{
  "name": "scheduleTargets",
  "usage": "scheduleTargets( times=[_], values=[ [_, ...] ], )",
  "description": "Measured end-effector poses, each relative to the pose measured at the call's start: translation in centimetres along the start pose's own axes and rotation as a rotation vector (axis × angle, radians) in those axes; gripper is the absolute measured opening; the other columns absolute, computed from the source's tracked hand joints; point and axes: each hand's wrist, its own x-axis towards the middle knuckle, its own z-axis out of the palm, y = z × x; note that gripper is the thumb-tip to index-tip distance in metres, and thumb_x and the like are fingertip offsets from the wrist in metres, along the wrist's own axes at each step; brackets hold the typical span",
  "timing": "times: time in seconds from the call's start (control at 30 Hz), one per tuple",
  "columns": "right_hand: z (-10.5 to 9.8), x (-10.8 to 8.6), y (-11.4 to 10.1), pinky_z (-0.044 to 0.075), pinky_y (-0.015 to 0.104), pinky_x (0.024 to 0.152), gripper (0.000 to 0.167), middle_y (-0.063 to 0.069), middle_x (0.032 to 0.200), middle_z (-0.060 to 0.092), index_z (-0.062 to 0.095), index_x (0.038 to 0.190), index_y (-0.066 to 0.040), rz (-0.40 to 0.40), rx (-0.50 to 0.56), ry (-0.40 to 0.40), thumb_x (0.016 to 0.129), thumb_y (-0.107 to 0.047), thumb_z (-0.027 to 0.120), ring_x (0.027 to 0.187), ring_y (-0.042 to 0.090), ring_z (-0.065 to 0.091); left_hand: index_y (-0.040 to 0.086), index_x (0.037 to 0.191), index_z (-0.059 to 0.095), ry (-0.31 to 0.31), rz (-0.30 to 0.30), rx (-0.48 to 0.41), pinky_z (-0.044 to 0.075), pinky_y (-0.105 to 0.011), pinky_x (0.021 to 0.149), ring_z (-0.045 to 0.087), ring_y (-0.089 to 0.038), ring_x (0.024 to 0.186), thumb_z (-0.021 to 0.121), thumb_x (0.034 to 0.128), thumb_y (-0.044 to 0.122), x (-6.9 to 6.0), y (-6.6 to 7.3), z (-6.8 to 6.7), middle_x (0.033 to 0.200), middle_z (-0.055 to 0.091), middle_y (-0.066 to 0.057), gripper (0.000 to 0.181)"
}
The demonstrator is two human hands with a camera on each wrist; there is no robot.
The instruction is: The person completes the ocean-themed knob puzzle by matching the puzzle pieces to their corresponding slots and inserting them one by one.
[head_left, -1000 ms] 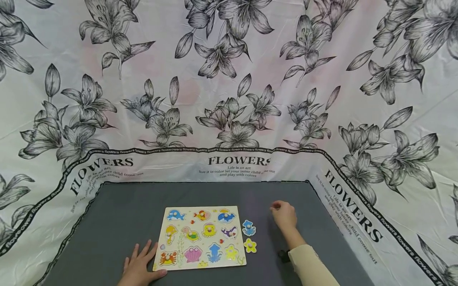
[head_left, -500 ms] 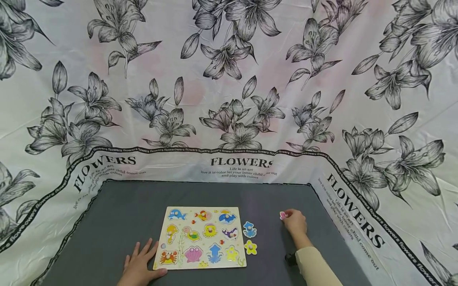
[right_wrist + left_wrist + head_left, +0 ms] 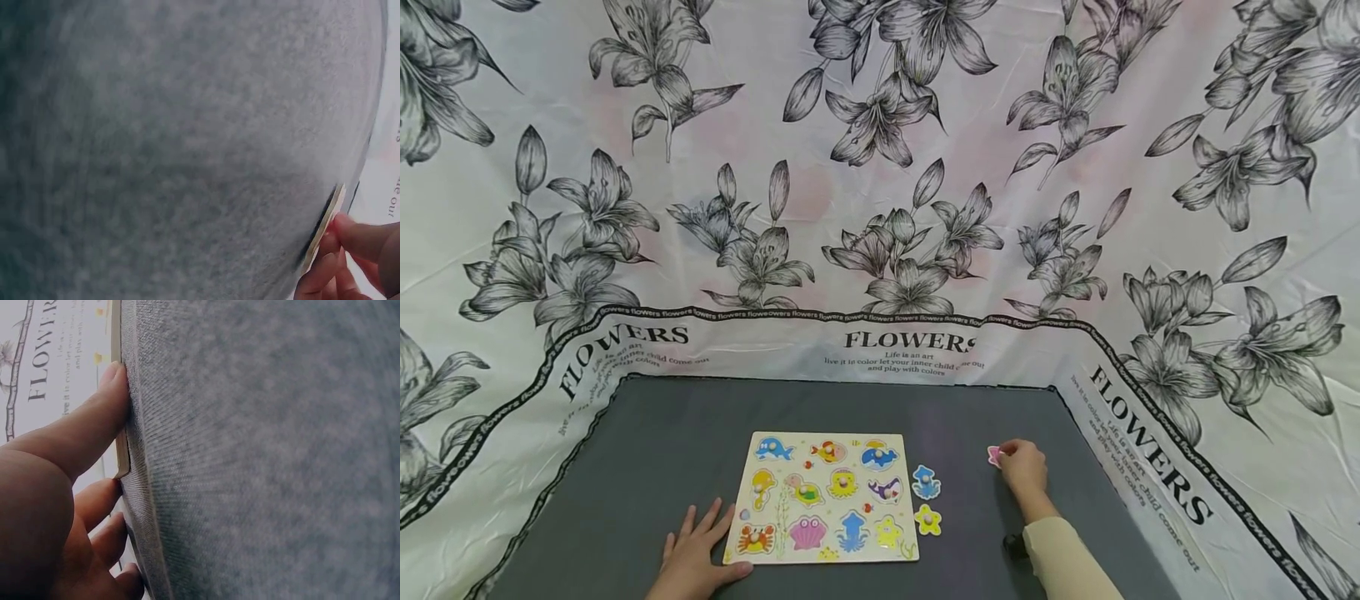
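A cream wooden puzzle board point(image 3: 865, 557) with sea-animal pictures lies in the middle of the dark table. At its lower left corner rests my left hand point(image 3: 692, 554), fingers straight and spread along the left side. In the left wrist view the thumb point(image 3: 103, 406) lies against the board's front edge point(image 3: 123, 459). Well to the right of the board, my right hand point(image 3: 1025, 473) pinches a small pink puzzle piece point(image 3: 995, 456) by its knob. The right wrist view shows that piece point(image 3: 324, 225) edge-on and tilted, close over the table surface.
Just right of the board lie a blue squid-shaped piece point(image 3: 927, 482) and, nearer me, a yellow star piece point(image 3: 928, 520). The dark grey table point(image 3: 685, 417) is bordered behind and at the sides by a white flower-printed cloth point(image 3: 820, 350).
My right hand has shifted right, and the pink piece now shows between its fingertips. The left hand stays at the board's corner. The head view has shifted slightly.
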Motion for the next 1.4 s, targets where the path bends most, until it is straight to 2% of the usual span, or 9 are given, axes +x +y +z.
scheduleTargets(
  times=[0.1,0.33,0.6,0.93,1.2,1.4],
  values=[
    [0.0,-0.1,-0.5,0.05,0.051,0.074,0.015,0.016,0.095,0.074,0.077,0.101,-0.002,-0.042,0.008,-0.006,0.092,-0.013,0.071,0.085,0.035,0.067,0.004,0.155,0.038,0.004,0.006,0.001,0.002,-0.082,0.108,0.0,-0.062,0.146,0.083,0.0681,0.064,0.1,0.0,-0.1,0.162,0.022,-0.029,0.115],
    [0.8,-1.3,-2.8,0.054,0.05,0.075,0.013,0.014,0.096,0.076,0.079,0.101,-0.005,-0.195,0.065,-0.015,0.091,-0.012,0.075,0.088,0.032,0.07,0.003,0.155,0.038,0.021,0.006,0.005,0.003,-0.082,0.109,0.0,-0.062,0.146,0.084,0.0684,0.064,-0.1,0.3,-0.3,0.163,0.021,-0.029,0.116],
    [1.8,-3.6,-5.4,0.055,0.036,0.066,0.009,0.006,0.092,0.076,0.08,0.098,-0.01,-0.267,0.1,-0.024,0.09,-0.014,0.077,0.08,0.021,0.069,0.003,0.155,0.037,0.009,0.004,0.026,0.004,-0.083,0.108,0.001,-0.063,0.146,0.082,0.0687,0.065,0.0,-0.3,-0.1,0.162,0.021,-0.029,0.116],
    [2.2,-6.4,-8.1,0.059,0.038,0.073,0.009,0.004,0.091,0.076,0.081,0.096,-0.01,-0.387,0.135,-0.053,0.088,-0.012,0.08,0.081,0.017,0.068,0.004,0.156,0.037,0.002,0.0,0.031,0.003,-0.083,0.108,0.001,-0.062,0.146,0.082,0.0682,0.066,0.0,-0.4,0.0,0.162,0.021,-0.029,0.117],
    [2.1,-8.1,-10.0,0.057,0.027,0.067,0.007,0.0,0.09,0.074,0.08,0.095,-0.012,-0.428,0.162,-0.132,0.089,-0.013,0.079,0.075,0.009,0.063,0.003,0.155,0.038,0.006,0.012,0.023,0.003,-0.083,0.108,0.001,-0.062,0.146,0.083,0.0673,0.066,-0.1,0.2,0.1,0.162,0.021,-0.029,0.117],
    [2.6,-9.4,-11.5,0.054,0.019,0.062,0.008,0.0,0.09,0.074,0.079,0.097,-0.011,-0.498,0.202,-0.213,0.09,-0.014,0.078,0.072,0.006,0.061,0.003,0.155,0.037,-0.002,-0.002,0.028,0.003,-0.083,0.108,0.0,-0.062,0.146,0.082,0.0668,0.067,0.0,0.2,0.0,0.162,0.021,-0.029,0.118]
  ],
)
